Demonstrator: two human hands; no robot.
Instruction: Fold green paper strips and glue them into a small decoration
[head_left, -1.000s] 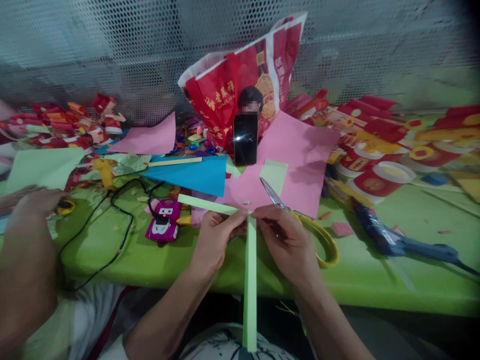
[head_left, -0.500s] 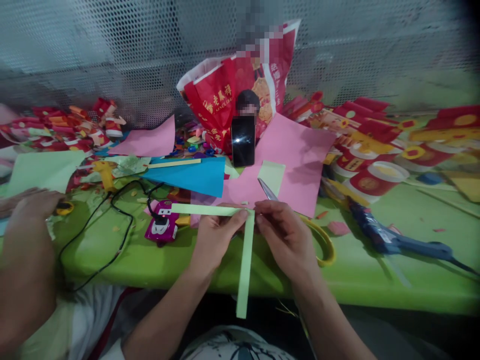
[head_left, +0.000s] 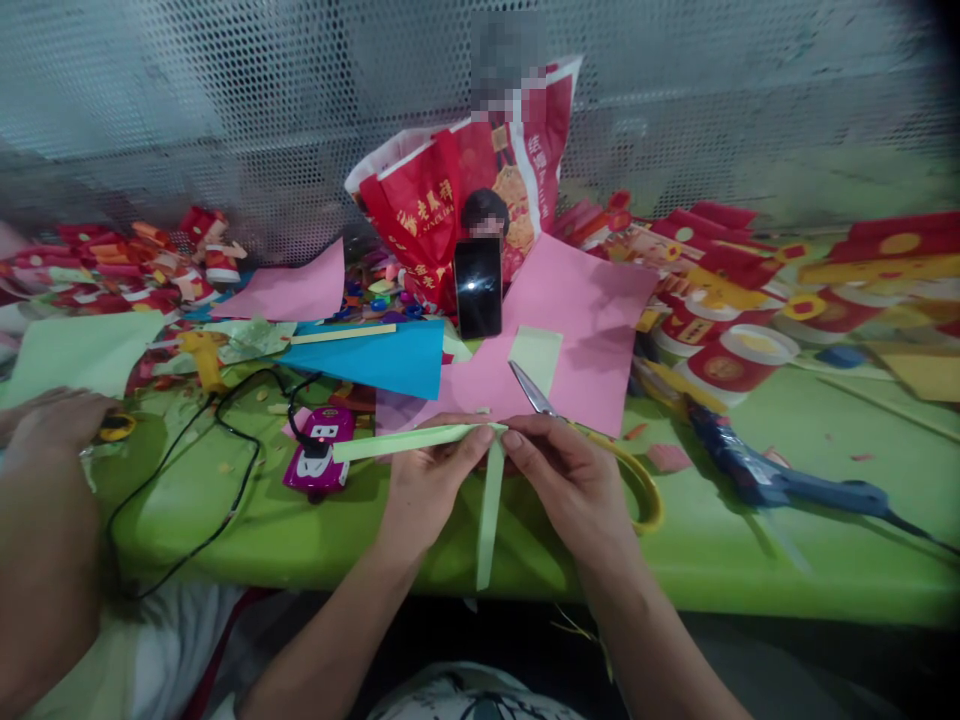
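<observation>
Two arms of light green paper strip [head_left: 490, 510] meet at a corner between my hands; one arm points left, the other hangs down toward me. My left hand [head_left: 431, 480] pinches the corner, thumb on top. The fingertips of my right hand [head_left: 566, 470] close on the same corner from the right. Whether it is one folded strip or two joined ones I cannot tell. Just behind my right hand lies a pair of scissors [head_left: 534, 388], blades toward the back, with a yellow handle [head_left: 649, 490] showing beside the hand.
A purple power socket [head_left: 324, 455] with a black cord lies left. A blue glue gun [head_left: 795, 485] rests right. Behind are pink paper [head_left: 581, 290], blue paper [head_left: 375, 355], a phone [head_left: 478, 290], a red bag [head_left: 420, 210] and paper cups [head_left: 739, 365]. Another person's hand [head_left: 64, 425] is far left.
My right fingers have moved onto the corner of the strip. The hanging arm now looks shorter and turned edgewise, and the left arm tilts lower. The view has shifted slightly.
</observation>
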